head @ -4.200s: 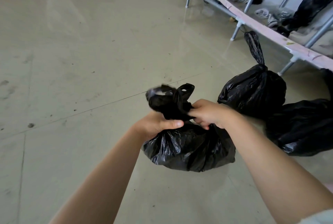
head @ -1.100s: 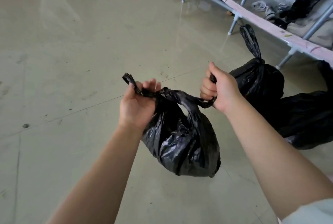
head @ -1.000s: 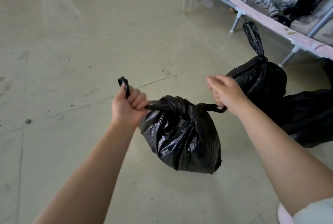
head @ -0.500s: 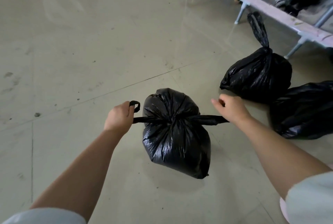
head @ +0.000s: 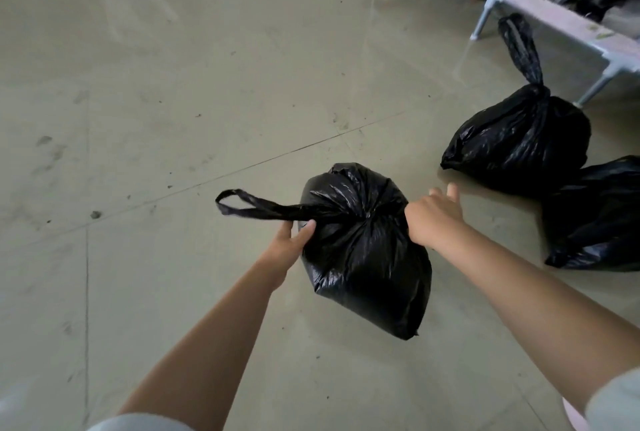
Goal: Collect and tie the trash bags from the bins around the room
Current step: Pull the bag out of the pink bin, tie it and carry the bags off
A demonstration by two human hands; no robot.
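A tied black trash bag [head: 363, 257] sits low over the floor between my hands. Its left strap [head: 242, 205] sticks out free to the left as a loop. My left hand [head: 291, 240] holds the bag just under the root of that strap, fingers curled against the plastic. My right hand [head: 433, 219] lies against the knot on the bag's right side. Its thumb and one finger point straight away from me, and the right strap is hidden under it.
Two more black bags lie to the right: a tied one [head: 519, 143] with an upright tail and another [head: 602, 219] at the frame edge. A metal-legged bed frame [head: 540, 4] runs across the top right. Bare tiled floor [head: 173, 101] stretches left.
Both hands had the straps pulled out tight to the sides. Now my left hand has let go of the strap end and moved in to the bag; my right hand has slid to the knot.
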